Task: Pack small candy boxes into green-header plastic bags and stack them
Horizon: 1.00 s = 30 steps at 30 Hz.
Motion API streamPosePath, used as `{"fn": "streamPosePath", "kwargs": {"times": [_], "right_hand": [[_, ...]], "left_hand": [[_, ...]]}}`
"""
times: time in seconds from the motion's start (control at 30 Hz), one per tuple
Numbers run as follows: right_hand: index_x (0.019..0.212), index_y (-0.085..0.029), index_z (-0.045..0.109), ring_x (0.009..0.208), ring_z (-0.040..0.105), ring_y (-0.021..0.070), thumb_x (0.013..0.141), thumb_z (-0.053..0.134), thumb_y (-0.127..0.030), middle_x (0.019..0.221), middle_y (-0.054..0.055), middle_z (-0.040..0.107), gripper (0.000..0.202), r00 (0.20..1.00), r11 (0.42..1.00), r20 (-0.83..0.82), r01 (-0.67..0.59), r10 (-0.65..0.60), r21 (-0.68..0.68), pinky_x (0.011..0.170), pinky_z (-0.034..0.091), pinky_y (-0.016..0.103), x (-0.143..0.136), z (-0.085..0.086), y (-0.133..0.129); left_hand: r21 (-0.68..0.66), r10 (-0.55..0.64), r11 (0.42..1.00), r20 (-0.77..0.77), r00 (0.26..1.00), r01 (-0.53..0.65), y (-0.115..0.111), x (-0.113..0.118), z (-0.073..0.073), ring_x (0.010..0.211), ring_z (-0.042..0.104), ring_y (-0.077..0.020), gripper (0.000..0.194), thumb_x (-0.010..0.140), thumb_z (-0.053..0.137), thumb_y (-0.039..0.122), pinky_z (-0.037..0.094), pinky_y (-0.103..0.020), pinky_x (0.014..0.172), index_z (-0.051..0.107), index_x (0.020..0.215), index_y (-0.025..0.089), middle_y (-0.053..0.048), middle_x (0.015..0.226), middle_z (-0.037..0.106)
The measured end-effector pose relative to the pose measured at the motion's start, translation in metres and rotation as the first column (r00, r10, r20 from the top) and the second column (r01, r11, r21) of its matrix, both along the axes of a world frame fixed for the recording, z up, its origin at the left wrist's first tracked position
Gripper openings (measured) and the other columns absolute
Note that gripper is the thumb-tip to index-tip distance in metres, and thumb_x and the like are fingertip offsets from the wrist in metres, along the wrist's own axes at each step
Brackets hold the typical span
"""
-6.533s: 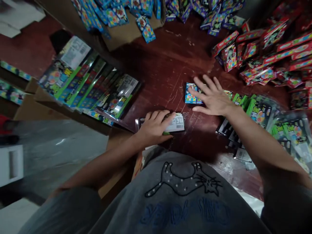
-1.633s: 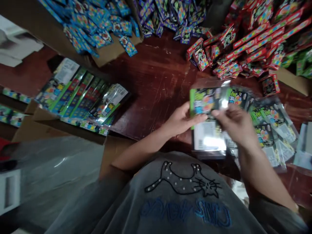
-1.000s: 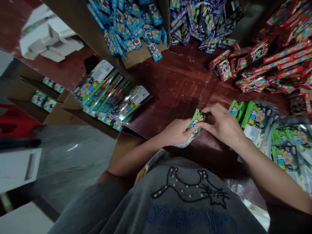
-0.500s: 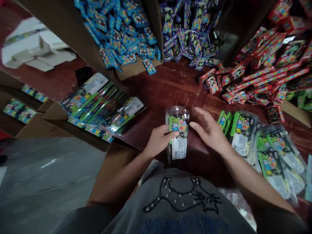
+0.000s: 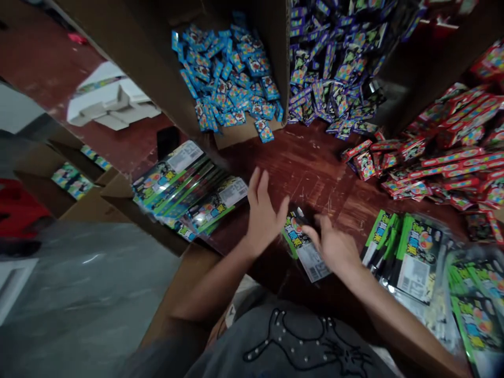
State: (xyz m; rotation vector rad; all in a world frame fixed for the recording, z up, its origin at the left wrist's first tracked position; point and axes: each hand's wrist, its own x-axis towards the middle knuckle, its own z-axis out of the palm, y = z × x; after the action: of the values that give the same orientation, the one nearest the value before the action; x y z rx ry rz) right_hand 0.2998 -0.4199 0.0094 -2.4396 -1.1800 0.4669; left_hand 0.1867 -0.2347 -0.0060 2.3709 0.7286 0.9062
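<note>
A black and green printed pouch [image 5: 305, 247] lies tilted over the dark red table [image 5: 311, 173] in front of me. My right hand [image 5: 333, 239] grips its right edge between thumb and fingers. Just left of the pouch, my left hand [image 5: 264, 212] is raised with its fingers spread and nothing in it. Overlapping pouches [image 5: 189, 184] fan out to the left of my left hand. Right of my right hand lie more pouches [image 5: 419, 257], stacked in a pile.
Blue packets [image 5: 236, 79] fill a cardboard box [image 5: 271, 31] at the top, beside purple packets [image 5: 334, 79]. Red packets [image 5: 452, 152] are heaped at the right. Left stand open cartons [image 5: 90, 205] and white card pieces [image 5: 114, 102]. A dark object [image 5: 167, 142] lies behind the fanned pouches.
My left hand has let go of the pouch and opened. My right hand has taken hold of it, and the pouch has turned from upright to slanted. The whole view has shifted.
</note>
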Motion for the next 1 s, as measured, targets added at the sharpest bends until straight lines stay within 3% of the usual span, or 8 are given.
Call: {"fn": "streamPosePath", "kwargs": {"times": [0.13, 0.2, 0.3, 0.4, 0.57, 0.73, 0.9, 1.0], "right_hand": [[0.151, -0.011, 0.057, 0.129, 0.063, 0.0404, 0.107, 0.052, -0.057, 0.141, 0.026, 0.066, 0.064, 0.928, 0.954, 0.367, -0.160, 0.059, 0.252, 0.107, 0.055, 0.057, 0.105, 0.017, 0.092], [0.160, -0.011, 0.051, 0.142, 0.052, 0.0432, 0.106, 0.055, -0.043, 0.158, 0.027, 0.052, 0.063, 0.889, 0.962, 0.452, -0.189, 0.081, 0.199, 0.113, 0.049, 0.062, 0.160, 0.018, 0.146], [0.163, -0.020, 0.051, 0.149, 0.045, 0.0412, 0.111, 0.031, -0.027, 0.168, 0.023, 0.045, 0.056, 0.834, 0.978, 0.524, -0.210, 0.175, 0.008, 0.114, 0.044, 0.060, 0.219, 0.014, 0.209], [0.151, -0.018, 0.063, 0.147, 0.047, 0.0387, 0.113, 0.016, -0.026, 0.160, 0.020, 0.053, 0.061, 0.770, 0.958, 0.577, -0.271, 0.273, -0.092, 0.116, 0.042, 0.057, 0.238, 0.013, 0.234], [0.151, -0.014, 0.062, 0.135, 0.060, 0.0342, 0.112, 0.021, -0.022, 0.139, 0.018, 0.070, 0.057, 0.777, 0.946, 0.544, -0.299, 0.316, -0.122, 0.109, 0.048, 0.050, 0.204, 0.048, 0.191], [0.136, -0.009, 0.073, 0.104, 0.077, 0.0351, 0.105, 0.050, -0.031, 0.113, 0.021, 0.080, 0.044, 0.925, 0.926, 0.316, -0.084, 0.209, -0.367, 0.086, 0.058, 0.044, 0.148, 0.102, 0.100], [0.120, -0.013, 0.081, 0.106, 0.079, 0.0318, 0.100, 0.068, -0.036, 0.111, 0.019, 0.082, 0.033, 0.996, 0.874, 0.040, -0.048, 0.077, -0.483, 0.084, 0.059, 0.038, 0.120, 0.085, 0.039], [0.128, -0.016, 0.076, 0.101, 0.078, 0.0252, 0.103, 0.067, -0.048, 0.112, 0.013, 0.083, 0.041, 1.000, 0.916, 0.013, -0.007, 0.014, -0.402, 0.081, 0.055, 0.032, 0.134, 0.074, -0.013]], "left_hand": [[0.107, 0.039, 0.994, -0.222, 0.974, -0.016, 0.118, 0.092, 0.018, 0.164, 0.029, -0.0424, 0.077, 0.096, 0.067, 0.033, 0.025, -0.065, 0.133, 0.038, 0.164, 0.011, -0.027, 0.171, 0.036], [0.093, 0.120, 0.992, -0.490, 0.864, -0.085, 0.164, 0.132, 0.022, 0.163, 0.030, -0.0418, 0.074, 0.092, 0.065, 0.020, 0.026, -0.064, 0.132, 0.044, 0.162, 0.011, -0.024, 0.167, 0.043], [0.070, 0.115, 0.993, -0.684, 0.720, -0.092, 0.203, 0.162, 0.027, 0.157, 0.039, -0.0397, 0.069, 0.086, 0.066, 0.012, 0.034, -0.057, 0.128, 0.053, 0.154, 0.008, -0.025, 0.159, 0.054], [0.059, 0.075, 0.997, -0.747, 0.661, -0.047, 0.208, 0.163, 0.034, 0.150, 0.045, -0.0390, 0.070, 0.085, 0.072, 0.016, 0.039, -0.051, 0.123, 0.054, 0.151, 0.003, -0.025, 0.157, 0.055], [0.144, 0.066, 0.986, -0.806, 0.588, 0.086, 0.159, 0.154, 0.053, 0.144, 0.050, -0.0452, 0.078, 0.086, 0.081, 0.034, 0.041, -0.052, 0.118, 0.053, 0.149, -0.003, -0.030, 0.154, 0.054], [0.134, -0.119, 0.914, -0.815, 0.567, 0.384, 0.056, 0.141, 0.064, 0.129, 0.059, -0.0439, 0.065, 0.085, 0.081, 0.040, 0.049, -0.052, 0.107, 0.063, 0.137, 0.005, -0.024, 0.136, 0.064], [0.020, -0.354, 0.719, -0.850, 0.391, 0.695, -0.032, 0.116, 0.055, 0.121, 0.062, -0.0394, 0.061, 0.084, 0.086, 0.035, 0.053, -0.049, 0.102, 0.065, 0.135, 0.010, -0.020, 0.127, 0.067], [0.021, -0.384, 0.714, -0.825, 0.416, 0.700, -0.049, 0.111, 0.043, 0.128, 0.062, -0.0415, 0.083, 0.080, 0.094, 0.041, 0.054, -0.051, 0.107, 0.057, 0.148, 0.010, -0.024, 0.143, 0.063]]}}
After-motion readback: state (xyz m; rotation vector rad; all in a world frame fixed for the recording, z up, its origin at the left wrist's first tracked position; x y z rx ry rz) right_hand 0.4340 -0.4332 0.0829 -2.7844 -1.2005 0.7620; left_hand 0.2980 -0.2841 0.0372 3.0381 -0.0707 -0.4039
